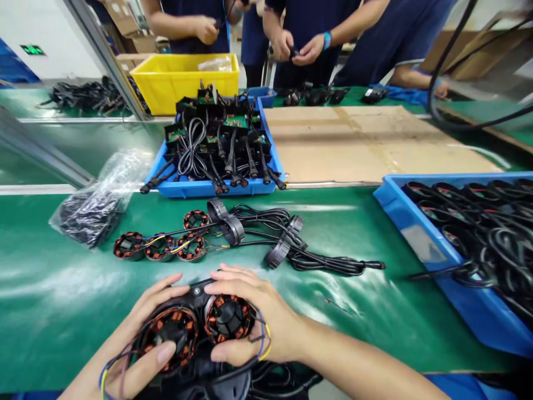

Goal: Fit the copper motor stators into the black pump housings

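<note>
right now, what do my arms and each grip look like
The left grip and right grip are ungloved human hands, with no rings visible. The right forearm shows no sleeve, watch or wristband; little of the left forearm is in view.

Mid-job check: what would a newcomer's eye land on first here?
Probably the two copper-wound stators at the bottom centre, one in the left hand and one in the right hand. Next, the bright yellow bin towards the back, behind a blue tray heaped with black cables.

A hand could cross the desk (375, 308) between the right hand (260, 311) and the rightmost blue bin (470, 311); ahead, copper-wound stators (191, 248) and coiled cables (333, 263) bar the way.
</note>
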Motion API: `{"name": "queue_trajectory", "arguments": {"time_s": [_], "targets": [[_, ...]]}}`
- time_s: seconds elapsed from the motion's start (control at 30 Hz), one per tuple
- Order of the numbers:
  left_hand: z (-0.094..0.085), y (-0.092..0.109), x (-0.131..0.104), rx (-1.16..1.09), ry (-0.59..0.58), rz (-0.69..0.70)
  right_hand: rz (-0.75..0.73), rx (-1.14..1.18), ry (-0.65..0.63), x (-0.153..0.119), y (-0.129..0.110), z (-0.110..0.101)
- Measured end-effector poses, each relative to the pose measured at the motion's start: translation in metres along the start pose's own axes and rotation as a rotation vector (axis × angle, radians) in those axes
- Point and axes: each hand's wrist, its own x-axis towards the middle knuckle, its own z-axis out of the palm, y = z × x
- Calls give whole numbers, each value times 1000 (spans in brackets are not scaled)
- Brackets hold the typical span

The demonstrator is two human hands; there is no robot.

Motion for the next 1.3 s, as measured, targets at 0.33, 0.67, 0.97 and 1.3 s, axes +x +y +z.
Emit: {"name": "queue_trajectory", "arguments": {"time_s": [0.33,0.67,0.97,1.3], "targets": [[-4,4,2,53,-29,-85,-129,-173,153,4,-8,-2],[8,16,-6,65,-23,4,-217,-288,144,-3,-4,0],[-4,-11,3,-158,-115,52,-51,-64,-360,5,19,-22],[-22,-10,18,-668,-374,-27,-155,-380,69,-48,-28,-1]]}}
